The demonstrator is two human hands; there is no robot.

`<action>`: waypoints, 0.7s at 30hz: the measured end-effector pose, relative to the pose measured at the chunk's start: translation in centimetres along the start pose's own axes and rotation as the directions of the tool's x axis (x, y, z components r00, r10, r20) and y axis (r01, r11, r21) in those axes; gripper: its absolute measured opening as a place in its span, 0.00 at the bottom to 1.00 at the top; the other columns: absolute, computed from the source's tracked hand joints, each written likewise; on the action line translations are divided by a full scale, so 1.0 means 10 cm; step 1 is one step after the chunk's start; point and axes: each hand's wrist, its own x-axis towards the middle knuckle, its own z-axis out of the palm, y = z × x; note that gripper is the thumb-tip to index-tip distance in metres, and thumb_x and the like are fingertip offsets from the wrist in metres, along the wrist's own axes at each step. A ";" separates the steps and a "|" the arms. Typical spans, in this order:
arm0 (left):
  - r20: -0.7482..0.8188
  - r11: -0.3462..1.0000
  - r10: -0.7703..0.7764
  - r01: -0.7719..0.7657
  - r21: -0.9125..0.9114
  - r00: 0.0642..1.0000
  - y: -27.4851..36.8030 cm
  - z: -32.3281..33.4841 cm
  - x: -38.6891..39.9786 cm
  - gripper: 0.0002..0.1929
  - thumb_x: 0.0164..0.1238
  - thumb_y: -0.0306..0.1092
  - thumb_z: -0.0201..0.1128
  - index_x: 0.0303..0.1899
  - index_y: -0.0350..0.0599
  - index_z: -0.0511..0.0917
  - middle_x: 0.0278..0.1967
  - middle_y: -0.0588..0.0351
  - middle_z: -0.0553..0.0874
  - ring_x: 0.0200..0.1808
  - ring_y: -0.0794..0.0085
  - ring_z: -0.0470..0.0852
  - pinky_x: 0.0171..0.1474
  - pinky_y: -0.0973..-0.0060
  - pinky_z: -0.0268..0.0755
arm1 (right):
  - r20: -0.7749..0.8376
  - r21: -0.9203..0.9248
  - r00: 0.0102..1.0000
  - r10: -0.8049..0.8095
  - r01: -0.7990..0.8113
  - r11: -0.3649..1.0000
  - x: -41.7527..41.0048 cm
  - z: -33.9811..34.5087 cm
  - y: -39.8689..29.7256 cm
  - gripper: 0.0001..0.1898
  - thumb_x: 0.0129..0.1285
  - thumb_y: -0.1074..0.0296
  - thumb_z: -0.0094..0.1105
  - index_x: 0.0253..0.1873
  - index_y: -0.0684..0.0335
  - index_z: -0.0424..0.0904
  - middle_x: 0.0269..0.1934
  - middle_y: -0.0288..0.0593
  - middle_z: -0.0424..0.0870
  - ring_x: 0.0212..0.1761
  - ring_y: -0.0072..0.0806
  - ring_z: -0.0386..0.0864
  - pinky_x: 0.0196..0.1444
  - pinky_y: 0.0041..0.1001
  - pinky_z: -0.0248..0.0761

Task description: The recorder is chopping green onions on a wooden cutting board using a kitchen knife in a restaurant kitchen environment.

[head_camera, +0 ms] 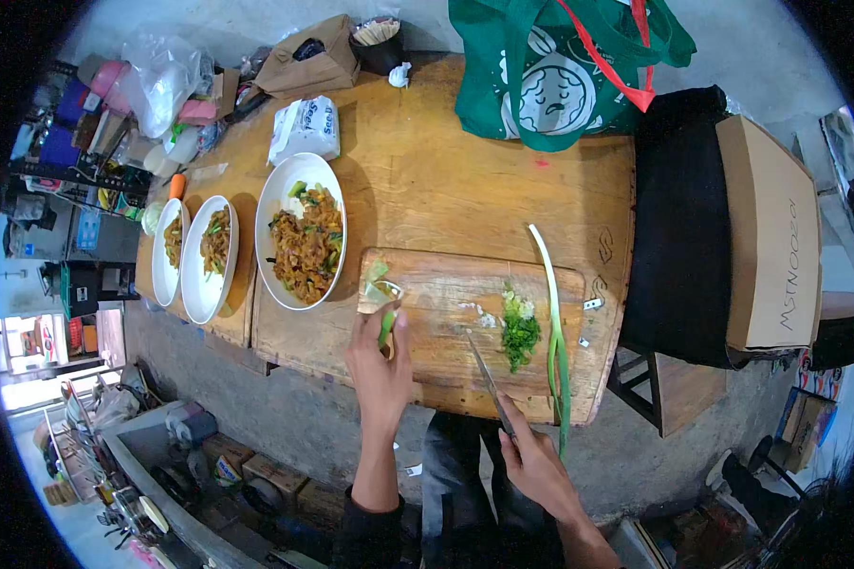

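Observation:
On a wooden cutting board (434, 284), my left hand (381, 355) pinches a green vegetable piece (386, 328) near the left end. Pale green vegetable scraps (377, 277) lie just beyond those fingers. My right hand (534, 455) grips a kitchen knife (489, 380) by its handle, the blade slanting over the board's front edge with its tip near the middle. Finely chopped scallion (519, 338) sits in a small pile right of the knife tip, with white bits (484, 316) beside it. A whole scallion (555, 320) lies across the board's right end, its green leaves overhanging the table's front edge.
Left of the board stand a large white bowl (263, 235) of noodles and two smaller noodle bowls (193, 284) (159, 263). A tissue pack (304, 128), paper bag (306, 57) and green tote bag (548, 85) stand farther back on the wooden table (427, 163). A cardboard box (772, 242) is at right.

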 end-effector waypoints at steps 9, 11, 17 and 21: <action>0.256 1.000 0.014 -0.013 -0.006 0.967 0.04 0.02 -0.38 0.18 0.82 0.32 0.50 0.66 0.39 0.76 0.53 0.34 0.80 0.57 0.44 0.79 0.61 0.60 0.70 | 0.050 0.033 0.998 -0.036 0.035 0.999 0.10 0.10 0.06 0.34 0.70 0.80 0.54 0.79 0.55 0.57 0.56 0.70 0.80 0.58 0.66 0.78 0.56 0.45 0.74; 0.256 1.000 -0.002 0.000 0.010 0.967 0.03 0.05 -0.37 0.17 0.80 0.29 0.53 0.65 0.39 0.78 0.53 0.34 0.80 0.55 0.45 0.80 0.58 0.60 0.72 | 0.004 0.024 0.995 -0.103 0.103 0.994 0.12 0.12 0.08 0.34 0.71 0.78 0.53 0.79 0.55 0.56 0.54 0.70 0.80 0.55 0.65 0.79 0.55 0.47 0.74; 0.082 0.988 0.153 -0.151 -0.034 0.985 -0.07 0.19 -0.30 0.11 0.69 0.21 0.64 0.50 0.39 0.86 0.36 0.44 0.81 0.35 0.56 0.82 0.40 0.65 0.74 | 0.010 -0.017 0.992 -0.130 0.130 0.991 0.13 0.15 0.10 0.33 0.73 0.76 0.51 0.80 0.55 0.54 0.54 0.69 0.80 0.53 0.64 0.81 0.56 0.48 0.75; 0.062 0.989 0.138 -0.135 -0.059 0.988 -0.11 0.21 -0.27 0.10 0.66 0.23 0.68 0.48 0.39 0.87 0.34 0.44 0.84 0.34 0.56 0.85 0.39 0.65 0.75 | -0.070 -0.026 0.979 -0.194 0.192 0.981 0.16 0.16 0.04 0.34 0.72 0.77 0.51 0.80 0.54 0.54 0.56 0.69 0.80 0.53 0.64 0.81 0.55 0.48 0.76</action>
